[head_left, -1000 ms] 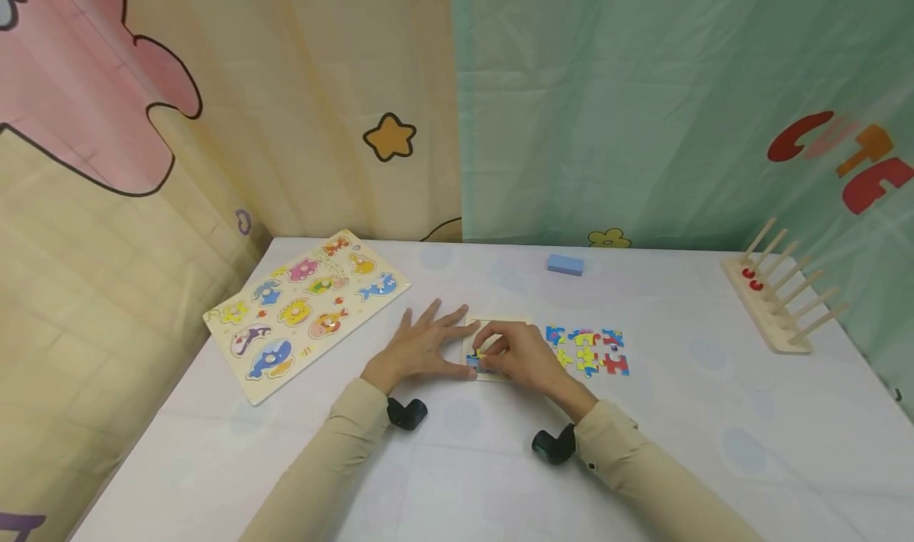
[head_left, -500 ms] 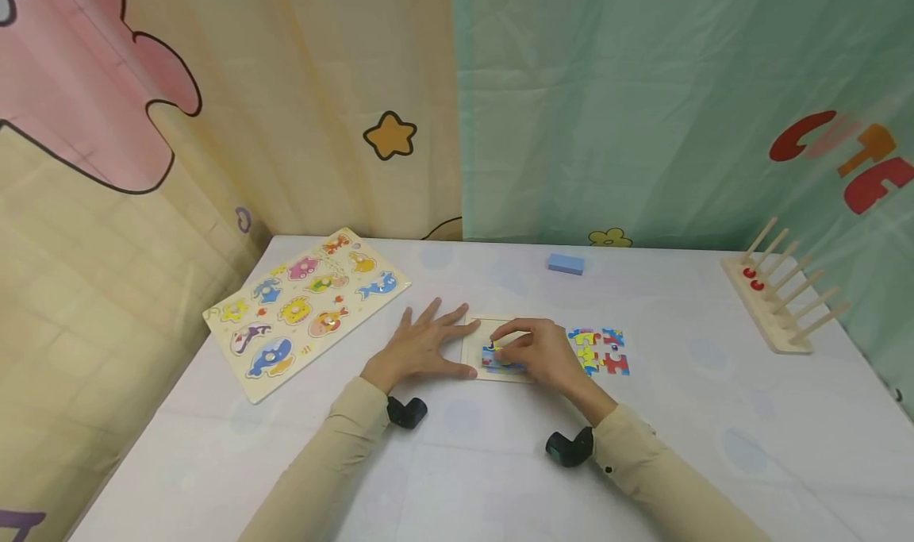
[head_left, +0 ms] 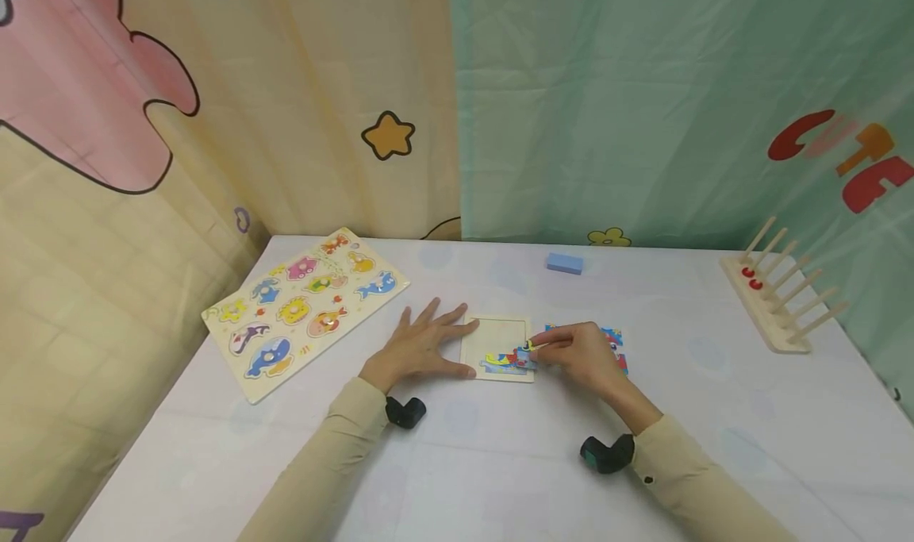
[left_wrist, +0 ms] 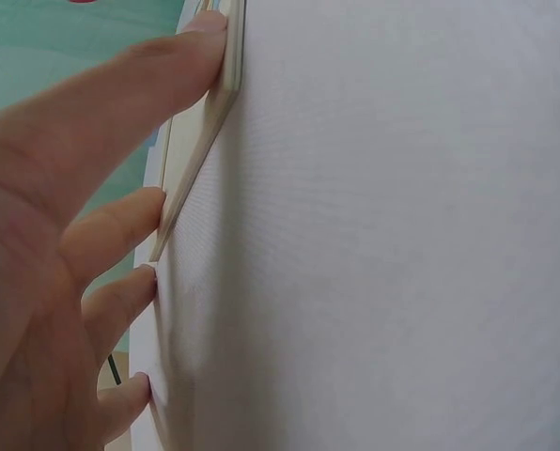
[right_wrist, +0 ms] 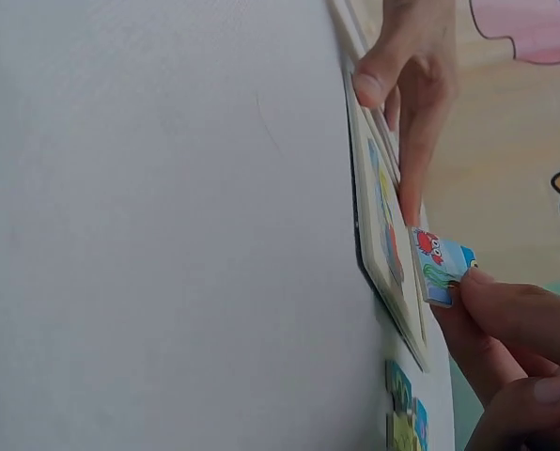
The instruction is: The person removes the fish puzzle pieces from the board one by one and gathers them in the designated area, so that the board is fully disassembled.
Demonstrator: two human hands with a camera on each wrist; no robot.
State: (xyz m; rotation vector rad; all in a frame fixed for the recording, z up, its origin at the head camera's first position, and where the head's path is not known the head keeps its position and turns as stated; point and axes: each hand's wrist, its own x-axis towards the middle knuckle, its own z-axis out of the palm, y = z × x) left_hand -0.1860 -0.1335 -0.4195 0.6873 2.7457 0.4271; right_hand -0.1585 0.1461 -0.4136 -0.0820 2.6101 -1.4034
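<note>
My left hand (head_left: 416,350) lies with fingers spread, its thumb and a fingertip on the left edge of a small wooden puzzle tray (head_left: 496,333). In the left wrist view the thumb presses on the tray's rim (left_wrist: 225,80). Along the tray's front side sit colourful joined jigsaw pieces (head_left: 500,364). My right hand (head_left: 581,359) pinches a jigsaw piece (right_wrist: 440,263) printed with a red crab, tilted above the tray's right part. Loose jigsaw pieces (head_left: 616,339) lie right of the tray, partly hidden behind the right hand.
An animal knob puzzle board (head_left: 303,312) lies at the left. A blue block (head_left: 565,264) rests near the back edge. At the far right stands a wooden peg rack (head_left: 767,304) with red beads on it. Curtains (head_left: 607,113) hang behind the table.
My right hand has moved rightward over the tray with the pinched jigsaw piece, uncovering the joined pieces in the tray and covering some loose ones. My left hand has stayed in place.
</note>
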